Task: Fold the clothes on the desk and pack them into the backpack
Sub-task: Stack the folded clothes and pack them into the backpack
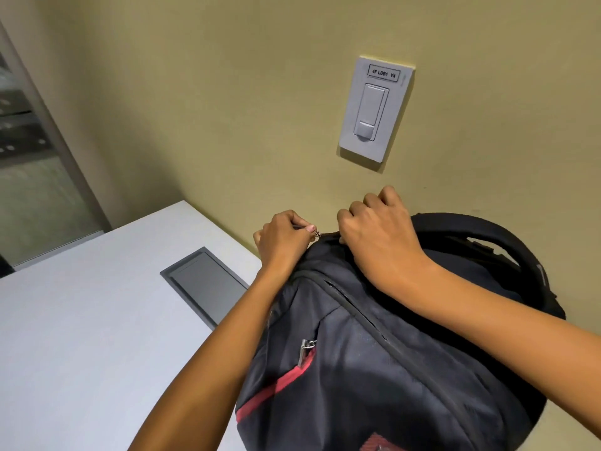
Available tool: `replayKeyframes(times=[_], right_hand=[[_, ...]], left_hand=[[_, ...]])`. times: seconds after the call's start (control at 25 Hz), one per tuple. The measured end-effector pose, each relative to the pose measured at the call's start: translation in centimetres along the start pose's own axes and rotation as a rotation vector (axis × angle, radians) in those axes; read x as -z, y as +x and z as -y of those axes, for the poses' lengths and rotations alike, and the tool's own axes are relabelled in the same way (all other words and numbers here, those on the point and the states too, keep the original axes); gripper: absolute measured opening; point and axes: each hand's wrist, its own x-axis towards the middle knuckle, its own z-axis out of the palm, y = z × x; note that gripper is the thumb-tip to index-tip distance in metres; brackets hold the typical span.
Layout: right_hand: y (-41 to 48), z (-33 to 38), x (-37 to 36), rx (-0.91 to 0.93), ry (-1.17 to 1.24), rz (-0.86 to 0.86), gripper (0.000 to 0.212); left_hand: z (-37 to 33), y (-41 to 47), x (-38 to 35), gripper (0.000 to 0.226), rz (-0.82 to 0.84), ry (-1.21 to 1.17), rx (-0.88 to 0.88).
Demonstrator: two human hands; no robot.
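Matt dark cloth backpack point(374, 353), metal zipper pull point(317, 235), smooth matt desk point(81, 320).

The bulky black fabric backpack with red stripes point(374, 353) fills the right of the flat white desk top point(81, 320) and stands close to the beige painted wall point(260, 92). The left hand point(283, 239) and right hand point(377, 229), both gripping its top, crowd the narrow gap there. Left of the bag the desk lies open to a reach, its grey rectangular cable hatch point(205, 284) flush with the surface, while a white plastic switch plate point(375, 109) stands slightly proud of the wall above.
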Motion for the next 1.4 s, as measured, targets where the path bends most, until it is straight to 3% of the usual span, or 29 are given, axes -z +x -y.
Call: replayKeyframes(times=[0.24, 0.36, 0.44, 0.56, 0.68, 0.76, 0.92, 1.12, 1.28, 1.4], right_hand=[[-0.3, -0.3, -0.1, 0.008, -0.074, 0.088, 0.028], [-0.4, -1.3, 0.8, 0.009, 0.036, 0.083, 0.009], [-0.8, -1.4, 1.0, -0.001, 0.066, 0.093, 0.01], [-1.0, -1.6, 0.6, 0.014, 0.098, 0.016, 0.002], [-2.5, -2.3, 0.6, 0.051, 0.261, -0.157, 0.005], [-4.2, -1.9, 0.9, 0.062, 0.355, -0.171, 0.011], [-7.8, -0.6, 2.0, 0.043, 0.416, -0.232, 0.021], [-13.8, 1.6, 3.1, 0.105, 0.434, -0.353, 0.029], [-18.9, 3.8, 1.2, 0.141, 0.246, -0.205, 0.046], [-20.7, 3.0, -1.1, -0.054, 0.053, -0.029, 0.057]], left_hand=[[5.9, 0.6, -2.1, 0.022, 0.296, 0.187, 0.325], [8.9, -1.1, -3.3, 0.029, 0.365, 0.315, 0.376], [10.2, -1.9, -3.9, 0.03, 0.376, 0.337, 0.38], [10.9, -1.4, -3.2, 0.03, 0.3, 0.294, 0.216], [10.8, -2.7, -1.3, 0.027, 0.24, 0.104, 0.134], [10.0, -5.0, 0.1, 0.027, 0.168, -0.019, 0.085], [7.1, -12.1, 2.1, 0.043, -0.111, -0.267, -0.317], [6.6, -19.6, 0.8, 0.063, 0.058, 0.07, -0.872], [6.3, -18.1, -2.8, 0.07, 0.1, 0.331, -0.785], [6.1, -15.5, -5.3, 0.066, 0.057, 0.464, -0.757]])
